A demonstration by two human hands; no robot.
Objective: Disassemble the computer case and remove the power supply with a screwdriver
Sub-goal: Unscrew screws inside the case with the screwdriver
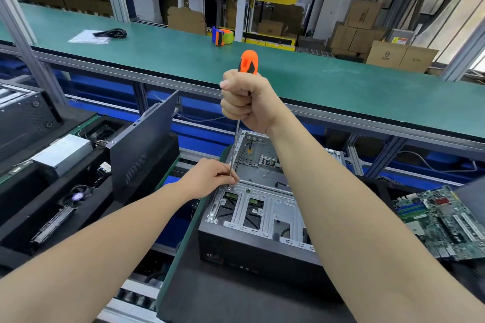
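An open black computer case (236, 246) lies flat in front of me, with its silver drive bracket (265, 199) facing up. My right hand (246, 102) grips the orange and black handle of a long screwdriver (247, 61), held upright. Its thin shaft runs down to a screw (228, 187) at the bracket's back left corner. My left hand (210, 178) pinches the shaft just above the tip. My right forearm hides part of the case's inside.
A removed side panel (141, 149) leans upright to the left of the case. A silver power supply (63, 155) and other black cases lie farther left. A green motherboard (446, 220) lies at the right. A tape dispenser (223, 36) and a black cable (111, 33) sit on the green conveyor behind.
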